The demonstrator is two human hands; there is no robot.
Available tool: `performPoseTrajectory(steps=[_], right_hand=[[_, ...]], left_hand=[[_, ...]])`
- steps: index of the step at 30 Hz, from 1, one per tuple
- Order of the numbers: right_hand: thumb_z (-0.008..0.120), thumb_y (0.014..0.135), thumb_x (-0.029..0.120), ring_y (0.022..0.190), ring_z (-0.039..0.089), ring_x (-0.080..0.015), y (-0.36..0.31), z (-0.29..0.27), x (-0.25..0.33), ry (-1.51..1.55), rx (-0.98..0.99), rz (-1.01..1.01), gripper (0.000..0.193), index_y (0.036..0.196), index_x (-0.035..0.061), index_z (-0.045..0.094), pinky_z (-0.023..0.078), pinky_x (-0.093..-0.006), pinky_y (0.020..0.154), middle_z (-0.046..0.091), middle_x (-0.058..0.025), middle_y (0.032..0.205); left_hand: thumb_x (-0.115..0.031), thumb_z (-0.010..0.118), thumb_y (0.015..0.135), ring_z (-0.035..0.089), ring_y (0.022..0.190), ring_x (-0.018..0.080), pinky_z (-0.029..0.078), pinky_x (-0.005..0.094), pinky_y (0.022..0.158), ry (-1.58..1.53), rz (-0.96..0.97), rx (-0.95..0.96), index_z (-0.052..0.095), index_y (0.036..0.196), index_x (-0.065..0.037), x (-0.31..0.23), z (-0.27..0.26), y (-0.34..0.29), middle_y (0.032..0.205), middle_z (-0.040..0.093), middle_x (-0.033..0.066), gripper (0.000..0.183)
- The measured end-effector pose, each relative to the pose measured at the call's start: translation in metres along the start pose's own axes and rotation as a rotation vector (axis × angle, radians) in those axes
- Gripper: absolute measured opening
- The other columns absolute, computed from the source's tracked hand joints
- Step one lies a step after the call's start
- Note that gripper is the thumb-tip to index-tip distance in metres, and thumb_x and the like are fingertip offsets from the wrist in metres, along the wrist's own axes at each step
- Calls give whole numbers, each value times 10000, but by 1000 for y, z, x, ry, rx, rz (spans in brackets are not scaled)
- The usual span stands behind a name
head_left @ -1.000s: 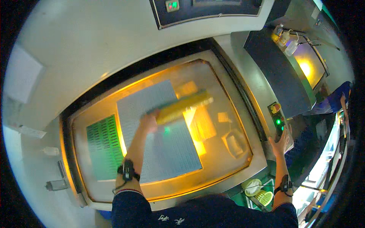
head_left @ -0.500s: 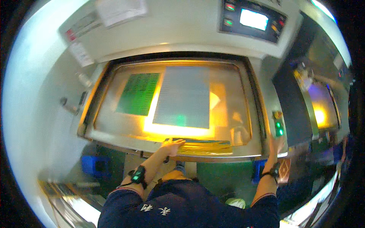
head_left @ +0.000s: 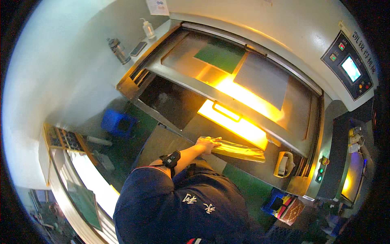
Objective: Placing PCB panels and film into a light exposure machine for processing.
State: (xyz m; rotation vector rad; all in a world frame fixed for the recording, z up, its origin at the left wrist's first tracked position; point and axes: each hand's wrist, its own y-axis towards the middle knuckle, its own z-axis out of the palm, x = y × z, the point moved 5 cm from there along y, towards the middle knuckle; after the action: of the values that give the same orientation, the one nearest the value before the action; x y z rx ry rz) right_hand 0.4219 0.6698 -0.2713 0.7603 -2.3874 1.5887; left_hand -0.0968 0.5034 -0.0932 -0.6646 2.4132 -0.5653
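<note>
My left hand is closed on the left end of a flat bundle of crinkled yellow film, its fingers lying over the top. The bundle is at the front edge of the machine bed, below a wide metal-framed glass tray with a handle on its front bar. In the tray lie a green patterned sheet and a larger grey sheet, with bright yellow light around them. My right hand is out of view; its arm is hidden beyond my torso.
A yellow-rimmed holder stands at the bed's front right, near a green-lit button box. A control panel is on the right wall. A bottle, phone and tumbler sit left. A blue stool is on the floor.
The view has turned. The framed tray has shifted away from me, exposing the bed and a lit strip beneath. My left hand stays on the film bundle; my right hand has left the view.
</note>
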Motion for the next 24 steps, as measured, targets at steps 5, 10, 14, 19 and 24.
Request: performPoseTrajectory(steps=[5, 10, 14, 19, 24], right_hand=[[609, 919, 283, 1363, 390, -382, -14, 39, 0, 133, 107, 131, 676, 1460, -31, 352, 285, -433, 1148, 420, -249, 1463], [604, 930, 273, 1336, 432, -380, 10, 23, 33, 158, 40, -120, 635, 1445, -27, 386, 313, -426, 1133, 466, -247, 1431], [603, 959, 313, 1194, 562, -310, -15, -83, 226, 506, -400, -2, 552, 1390, -8, 476, 415, -388, 1052, 586, -204, 1298], [598, 961, 286, 1155, 567, -213, -57, -65, 265, 833, -614, -268, 536, 1390, -9, 471, 438, -340, 1008, 591, -152, 1298], [604, 957, 293, 1148, 570, -207, -42, 16, 194, 579, -239, 32, 542, 1391, -2, 472, 446, -336, 996, 596, -144, 1288]], left_hand=[[-62, 560, 843, 281, 1448, 324, 311, 750, 1009, 129, -127, 154, 320, 1507, -362, 46, -11, 42, 1638, 82, -106, 767], [-107, 531, 909, 202, 1486, 273, 353, 712, 979, 168, -110, 87, 104, 1569, -249, 119, 4, 88, 1648, 42, -56, 799], [-132, 538, 897, 234, 1467, 276, 363, 707, 955, 245, -159, 35, 167, 1556, -171, 167, 52, 105, 1641, 88, 16, 757], [-205, 530, 925, 259, 1438, 274, 392, 682, 912, 433, -171, 76, 226, 1537, -135, 127, 43, 130, 1628, 108, 78, 687], [-564, 483, 952, 549, 1182, 271, 445, 539, 892, -841, 284, -97, 493, 1378, -129, 198, 84, 206, 1366, 560, 98, 609]])
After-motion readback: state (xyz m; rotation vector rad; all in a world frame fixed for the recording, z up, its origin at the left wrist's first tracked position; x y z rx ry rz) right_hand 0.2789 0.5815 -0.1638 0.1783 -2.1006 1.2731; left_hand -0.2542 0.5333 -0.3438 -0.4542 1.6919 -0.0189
